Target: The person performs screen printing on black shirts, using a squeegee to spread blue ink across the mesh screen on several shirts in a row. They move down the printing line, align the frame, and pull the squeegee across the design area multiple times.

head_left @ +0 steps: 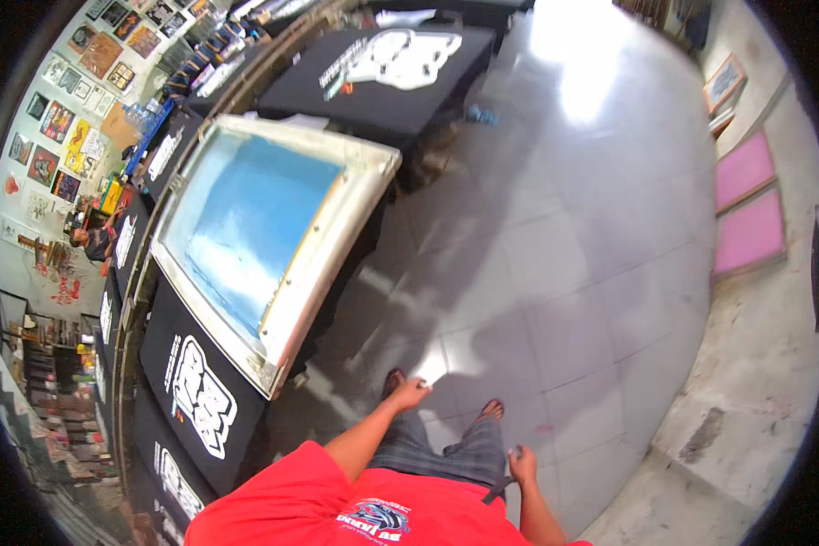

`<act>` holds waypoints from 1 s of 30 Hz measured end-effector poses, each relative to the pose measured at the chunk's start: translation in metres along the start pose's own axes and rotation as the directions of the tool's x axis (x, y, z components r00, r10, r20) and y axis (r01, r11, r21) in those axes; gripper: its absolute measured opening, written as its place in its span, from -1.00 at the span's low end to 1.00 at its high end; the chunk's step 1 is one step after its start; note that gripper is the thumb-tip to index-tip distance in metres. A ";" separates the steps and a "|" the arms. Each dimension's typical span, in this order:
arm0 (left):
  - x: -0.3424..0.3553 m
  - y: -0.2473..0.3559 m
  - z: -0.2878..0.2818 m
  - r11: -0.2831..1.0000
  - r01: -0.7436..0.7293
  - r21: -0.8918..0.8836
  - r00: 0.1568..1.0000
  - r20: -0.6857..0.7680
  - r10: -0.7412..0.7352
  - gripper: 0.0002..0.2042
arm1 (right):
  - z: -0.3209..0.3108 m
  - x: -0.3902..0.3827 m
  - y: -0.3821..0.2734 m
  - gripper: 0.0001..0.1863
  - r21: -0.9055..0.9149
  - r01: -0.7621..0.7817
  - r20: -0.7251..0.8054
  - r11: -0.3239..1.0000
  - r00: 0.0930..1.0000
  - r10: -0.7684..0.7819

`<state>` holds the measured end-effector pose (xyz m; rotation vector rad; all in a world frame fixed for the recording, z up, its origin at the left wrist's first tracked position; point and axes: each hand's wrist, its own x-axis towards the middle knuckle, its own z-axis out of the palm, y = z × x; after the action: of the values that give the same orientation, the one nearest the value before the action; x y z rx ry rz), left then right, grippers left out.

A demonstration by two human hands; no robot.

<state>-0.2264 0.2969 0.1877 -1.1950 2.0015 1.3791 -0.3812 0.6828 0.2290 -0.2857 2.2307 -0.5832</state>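
Note:
My left hand (409,393) is closed on a small white object (424,384), held low in front of me over the floor. My right hand (522,466) is at my right side with fingers curled around something too small to make out. A dark strap (496,489) hangs beside it. To my left a screen-printing frame (255,237) with blue mesh and a pale rim lies on the row of tables. Black shirts with white prints lie laid out beyond it (382,82) and nearer me (191,382).
Grey tiled floor (564,273) runs along my right to a wall with two pink panels (744,168) leaning on it. Another person (96,237) is behind the tables at the far left, near posters (55,123) on the wall. A blue item (482,115) lies beside the far table.

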 end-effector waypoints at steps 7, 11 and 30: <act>-0.128 0.191 -0.040 0.915 -0.398 0.062 0.910 0.157 0.385 -0.50 | -0.149 -0.023 0.052 -0.57 -0.103 -0.074 -0.043 0.992 0.997 0.070; -0.202 0.249 -0.081 0.896 -0.428 -0.116 0.903 -0.100 0.419 -0.56 | -0.227 0.013 0.050 -0.58 -0.113 -0.108 -0.204 0.988 0.975 0.084; -0.255 0.146 -0.269 0.790 -0.072 -0.609 0.073 -0.793 -0.605 -0.44 | -0.226 0.198 -0.696 -0.48 0.135 0.864 0.122 0.484 0.471 -0.874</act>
<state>-0.1795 0.1775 0.5651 -3.3226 1.7188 0.8337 -0.6712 0.0740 0.5759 -1.4640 1.7396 -1.0944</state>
